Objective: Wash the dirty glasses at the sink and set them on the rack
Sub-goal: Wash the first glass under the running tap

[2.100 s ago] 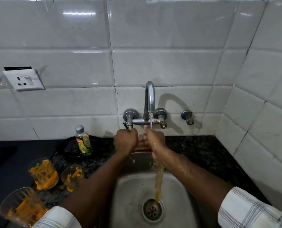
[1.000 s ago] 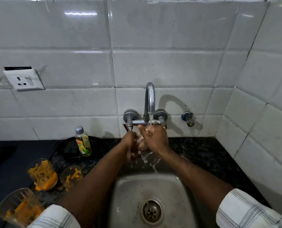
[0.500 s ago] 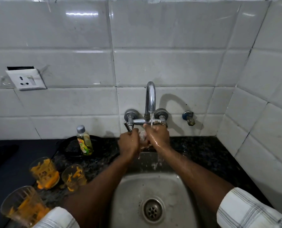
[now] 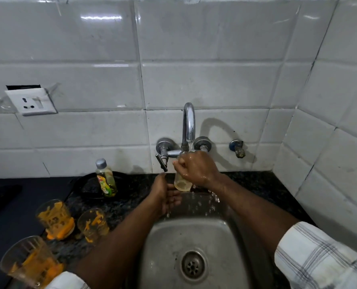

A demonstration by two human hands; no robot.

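My right hand [image 4: 196, 167] grips a clear glass [image 4: 180, 182] upright under the running tap [image 4: 189, 126], and water splashes off it into the steel sink [image 4: 169, 247]. My left hand [image 4: 166, 195] hangs just below and left of the glass with its fingers apart, holding nothing. Three dirty glasses smeared with orange residue stand on the dark counter at the left: one [image 4: 55, 219], a smaller one [image 4: 93, 225] beside it, and one [image 4: 30, 261] near the bottom corner. No rack is in view.
A small bottle of yellow-green liquid [image 4: 105, 178] stands on a black pan [image 4: 90, 185] left of the tap. The tap's left lever [image 4: 161, 162] juts toward my left hand. A wall socket [image 4: 30, 101] sits on the tiles; a tiled wall closes the right side.
My left hand has let go of the glass and dropped below it. My right hand now holds the glass alone, upright under the stream.
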